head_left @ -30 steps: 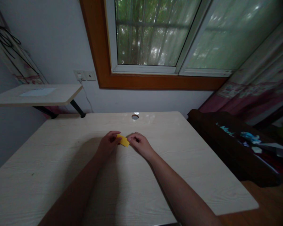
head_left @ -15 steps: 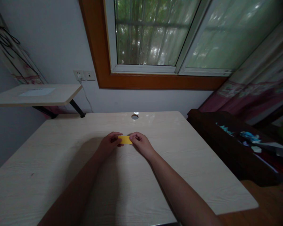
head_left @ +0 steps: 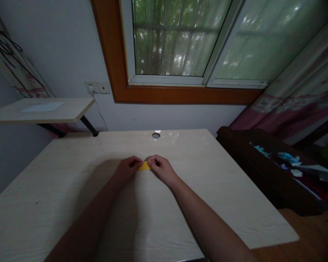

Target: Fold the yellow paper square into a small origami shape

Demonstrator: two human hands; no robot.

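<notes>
Your left hand point(head_left: 126, 170) and right hand point(head_left: 161, 168) are meeting over the pale wooden desk point(head_left: 71, 189), both pinching a small yellow piece point(head_left: 144, 166) between their fingertips. The piece is sitting low, at or just above the desktop; contact cannot be confirmed. Beyond your hands a round cable hole point(head_left: 155, 135) is showing, and a window point(head_left: 180, 40) above it.
</notes>
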